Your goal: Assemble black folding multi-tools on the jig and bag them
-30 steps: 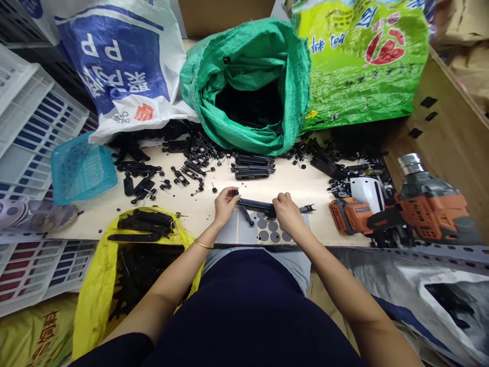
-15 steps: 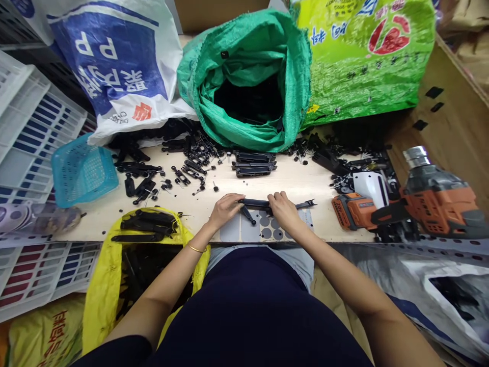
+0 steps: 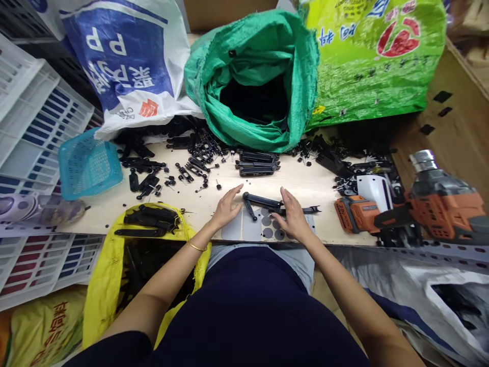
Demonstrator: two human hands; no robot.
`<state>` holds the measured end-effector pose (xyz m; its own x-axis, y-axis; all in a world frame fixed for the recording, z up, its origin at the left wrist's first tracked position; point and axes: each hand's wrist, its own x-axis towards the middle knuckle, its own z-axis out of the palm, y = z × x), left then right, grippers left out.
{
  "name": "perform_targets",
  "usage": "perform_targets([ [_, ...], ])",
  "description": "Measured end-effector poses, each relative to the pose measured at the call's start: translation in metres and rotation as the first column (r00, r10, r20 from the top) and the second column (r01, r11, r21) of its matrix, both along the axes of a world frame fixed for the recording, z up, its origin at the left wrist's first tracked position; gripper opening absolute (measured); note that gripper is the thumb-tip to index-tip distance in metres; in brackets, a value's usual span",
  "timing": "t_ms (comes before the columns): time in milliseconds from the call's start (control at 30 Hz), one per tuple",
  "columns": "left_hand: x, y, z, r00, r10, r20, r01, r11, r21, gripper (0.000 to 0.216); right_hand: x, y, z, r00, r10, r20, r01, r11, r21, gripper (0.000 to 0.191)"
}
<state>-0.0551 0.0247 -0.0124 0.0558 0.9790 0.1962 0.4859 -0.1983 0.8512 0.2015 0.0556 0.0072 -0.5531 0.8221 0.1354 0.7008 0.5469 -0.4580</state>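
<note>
A black jointed plastic arm (image 3: 263,200) lies across the bench in front of me, with one short link angled toward me and a forked end at the right. Grey sheets with round cut-outs (image 3: 250,224) lie partly under it. To its left is my left hand (image 3: 227,208), open and apart from it, fingers pointing up and right. My right hand (image 3: 293,214) is open over the right half of the arm, its thumb and fingers spread; whether it touches the arm I cannot tell. Behind them a stack of similar black arms (image 3: 256,163) lies side by side.
A green woven sack (image 3: 198,97) gapes at the back. Loose black links and knobbed screws (image 3: 187,171) lie at left, near a blue basket (image 3: 71,176). A yellow sack (image 3: 101,285) of black parts hangs at the front left. An orange cordless power tool (image 3: 446,209) stands at right.
Both hands have let go of the black jointed arm and opened; the left has drawn away from its end. The arm now rests on the bench. The whole view has shifted slightly.
</note>
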Motion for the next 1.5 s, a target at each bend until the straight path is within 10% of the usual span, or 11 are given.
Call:
perform_targets([
  [167, 0.030, -0.023, -0.007, 0.963, 0.257, -0.084, -0.269, 0.939, -0.214, 0.075, -0.028, 0.000, 0.013, 0.995, 0.059, 0.085, -0.073, 0.982, 0.175, 0.062],
  [367, 0.064, -0.014, 0.000, 0.933, 0.112, -0.342, -0.288, 0.803, -0.522, 0.081, -0.069, 0.015, -0.010, 0.934, 0.198, 0.299, -0.229, 0.971, 0.073, 0.063],
  [933, 0.056, 0.005, 0.004, 0.990, 0.106, -0.094, -0.141, 0.791, -0.596, 0.084, -0.067, 0.025, -0.024, 0.909, 0.168, 0.380, -0.232, 0.964, 0.128, 0.066],
  [1500, 0.058, 0.010, 0.009, 0.973, 0.155, -0.174, -0.228, 0.776, -0.588, 0.080, -0.069, 0.026, -0.022, 0.901, 0.189, 0.390, -0.253, 0.960, 0.117, 0.065],
])
